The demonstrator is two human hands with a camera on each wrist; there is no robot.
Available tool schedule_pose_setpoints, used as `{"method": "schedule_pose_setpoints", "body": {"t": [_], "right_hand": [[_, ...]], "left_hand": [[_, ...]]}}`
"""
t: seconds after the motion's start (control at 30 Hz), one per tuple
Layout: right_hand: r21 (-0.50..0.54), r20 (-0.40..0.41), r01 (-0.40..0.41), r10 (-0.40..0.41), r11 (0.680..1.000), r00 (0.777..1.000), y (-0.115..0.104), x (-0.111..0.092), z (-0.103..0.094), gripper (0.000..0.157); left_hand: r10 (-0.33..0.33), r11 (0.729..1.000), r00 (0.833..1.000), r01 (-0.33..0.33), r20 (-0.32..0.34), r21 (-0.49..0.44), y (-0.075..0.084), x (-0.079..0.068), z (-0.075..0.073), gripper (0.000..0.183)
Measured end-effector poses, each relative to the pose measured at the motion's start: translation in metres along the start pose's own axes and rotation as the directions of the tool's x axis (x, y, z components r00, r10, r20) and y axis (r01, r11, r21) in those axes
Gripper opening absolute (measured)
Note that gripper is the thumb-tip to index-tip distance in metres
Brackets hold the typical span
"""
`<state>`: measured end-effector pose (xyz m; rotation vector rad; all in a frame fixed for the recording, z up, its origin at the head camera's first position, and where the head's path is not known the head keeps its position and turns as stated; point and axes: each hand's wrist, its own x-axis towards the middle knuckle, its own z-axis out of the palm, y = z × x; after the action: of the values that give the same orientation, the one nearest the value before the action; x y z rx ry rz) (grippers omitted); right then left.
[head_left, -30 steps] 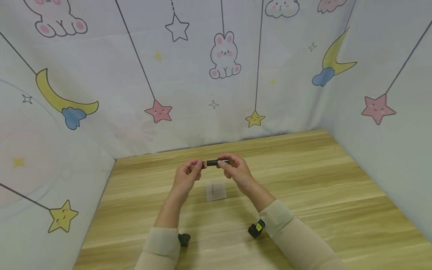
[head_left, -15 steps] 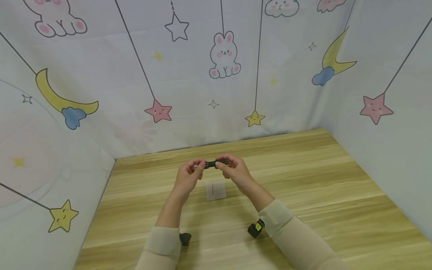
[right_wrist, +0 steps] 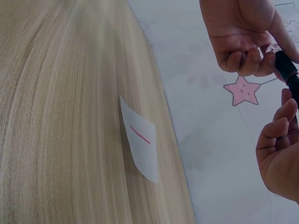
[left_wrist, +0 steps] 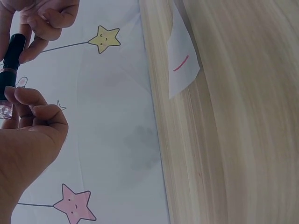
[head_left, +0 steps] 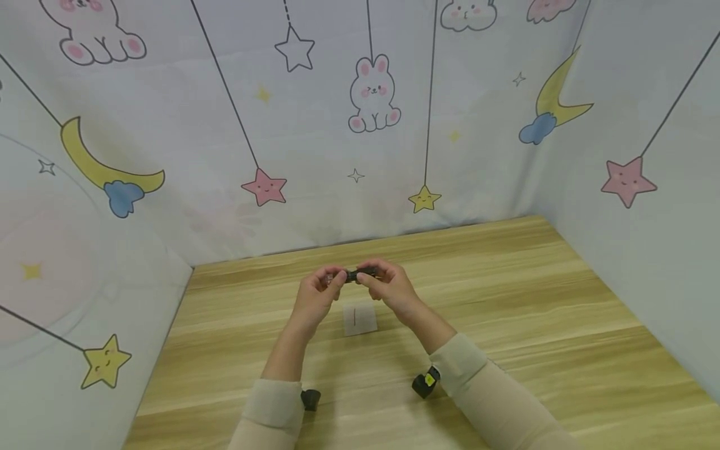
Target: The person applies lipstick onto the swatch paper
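Note:
A slim black lipstick point(head_left: 352, 275), its cap meeting the base, lies level between both hands above the table. My left hand point(head_left: 317, 297) pinches the base end with thumb and fingers. Its clear pinkish end point(left_wrist: 5, 110) peeks out beside the fingers in the left wrist view. On the other side, my right hand point(head_left: 394, 290) grips the black cap point(left_wrist: 15, 45) between thumb and fingertips. Below the hands a small white paper point(head_left: 367, 320) rests on the table, marked with a single red line point(right_wrist: 140, 135).
A wood-grain table point(head_left: 506, 300) spreads under the arms. White fabric walls point(head_left: 315, 144) with printed stars, moons and rabbits rise behind and at both sides. Black wrist cameras point(head_left: 425, 382) hang at the cuffs, low over the table.
A second ago the cap stood apart from the base with a small gap. The hands have drawn together, and cap and base now meet. The paper has not moved.

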<state>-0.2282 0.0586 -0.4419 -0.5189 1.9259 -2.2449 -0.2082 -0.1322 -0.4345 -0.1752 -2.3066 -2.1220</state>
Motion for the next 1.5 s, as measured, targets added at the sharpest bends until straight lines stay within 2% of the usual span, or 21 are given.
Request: {"method": "schedule_pose_setpoints", "body": {"t": [0.23,0.5,0.97,1.5], "right_hand": [[-0.007,0.022,0.013,-0.013,1.000,1.000,0.0020,0.0006,-0.0002,0.030],[-0.005,0.035,0.031,-0.031,1.000,0.999,0.0004,-0.0001,0.0009,0.030],[-0.021,0.045,0.023,-0.022,1.000,0.999,0.0027,0.0006,-0.0002,0.032],[-0.028,0.044,0.028,-0.027,0.999,0.999,0.0009,-0.0001,-0.0011,0.028]], "left_hand": [[-0.044,0.999,0.999,0.044,0.004,0.012,0.0027,0.0009,0.0014,0.023],[0.011,1.000,1.000,-0.011,0.015,0.015,0.0004,-0.0028,0.0032,0.029],[0.036,0.999,0.999,-0.036,0.035,0.021,-0.0039,-0.0028,0.0035,0.030],[0.027,1.000,0.999,-0.027,-0.020,0.006,-0.0014,-0.0038,0.0071,0.025]]}}
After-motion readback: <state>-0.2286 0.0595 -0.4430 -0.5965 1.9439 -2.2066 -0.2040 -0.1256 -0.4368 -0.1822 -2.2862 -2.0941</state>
